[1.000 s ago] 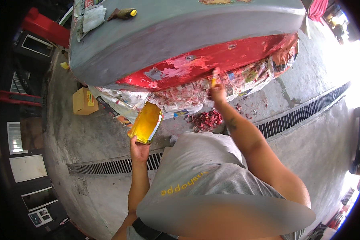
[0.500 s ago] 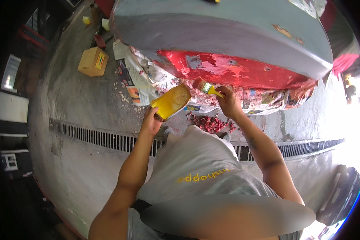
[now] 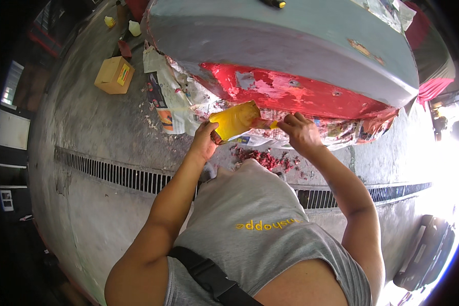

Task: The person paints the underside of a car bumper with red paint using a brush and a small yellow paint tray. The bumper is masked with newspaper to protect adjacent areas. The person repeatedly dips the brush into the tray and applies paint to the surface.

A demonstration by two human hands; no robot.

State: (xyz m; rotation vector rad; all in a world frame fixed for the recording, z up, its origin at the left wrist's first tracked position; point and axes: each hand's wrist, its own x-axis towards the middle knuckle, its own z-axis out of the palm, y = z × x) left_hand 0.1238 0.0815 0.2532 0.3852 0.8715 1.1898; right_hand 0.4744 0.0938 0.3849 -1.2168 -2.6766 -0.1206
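My left hand [image 3: 205,143] is wrapped round the lower end of a yellow plastic container [image 3: 230,121] with a cut-open top, tilted toward the right. My right hand [image 3: 304,134] grips a paintbrush [image 3: 265,124] by its yellow handle. The brush's reddish bristle end meets the container's open end; whether the tip is inside I cannot tell. Just beyond both hands stands a grey vehicle body panel [image 3: 290,41]. Along its lower part runs a red strip [image 3: 311,92] with flaking, patchy paint. Paint-spattered newspaper [image 3: 183,115] lies beneath it.
Red paint scrapings [image 3: 265,159] lie on the concrete by my feet, close to a long drain grate [image 3: 117,172]. A cardboard box [image 3: 112,76] and plastic bottles [image 3: 134,28] stand at the far left. A black case [image 3: 423,252] is at the lower right.
The paintbrush has swung from pointing up and left over the newspaper to lying level against the container's open end. My left hand and the container have shifted slightly right.
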